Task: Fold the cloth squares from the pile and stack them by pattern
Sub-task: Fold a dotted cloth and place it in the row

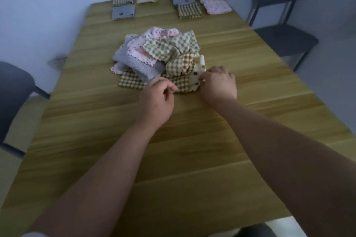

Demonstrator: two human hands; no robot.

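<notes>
Cream dotted cloth (197, 75) lies at the near right edge of the pile (158, 52), mid-way along the table (192, 140), its long side running near to far. Right hand (218, 84) pinches its right edge. Left hand (157, 98), just to the left, curls at a checked cloth (129, 82); whether it grips is unclear.

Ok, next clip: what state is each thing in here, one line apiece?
Pile: loose, unfolded cloth squares heaped on the table.
Cream dotted cloth: not yet folded, at the pile's right edge, pinched by the right hand.
Left hand: fingers curled at the pile's near edge; unclear whether it pinches cloth.
Folded cloths: folded, laid in separate stacks along the table's far edge.
</notes>
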